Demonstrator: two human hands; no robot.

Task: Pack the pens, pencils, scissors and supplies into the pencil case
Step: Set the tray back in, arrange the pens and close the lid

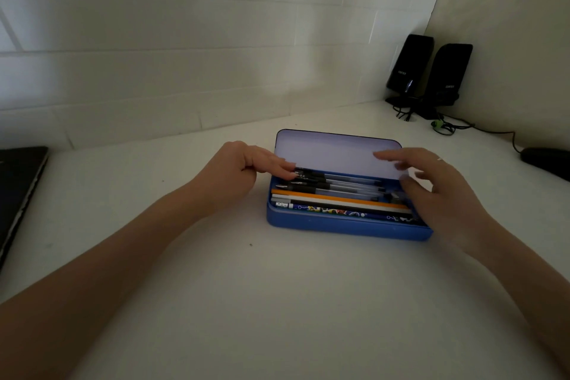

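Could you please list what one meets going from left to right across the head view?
Laptop → left hand → blue pencil case → right hand → computer mouse.

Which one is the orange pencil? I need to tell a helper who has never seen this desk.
Find the open blue pencil case mid-desk, between both hands. Inside, the orange pencil lies lengthwise, just nearer than the black-capped clear pens. It is the only plain orange stick; the nearest pencil is blue-patterned.

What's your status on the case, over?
Left hand fingertips on the pens, right hand open at the other end, holding nothing. Case open, lid up, pens and pencils lying inside. Nothing in the way.
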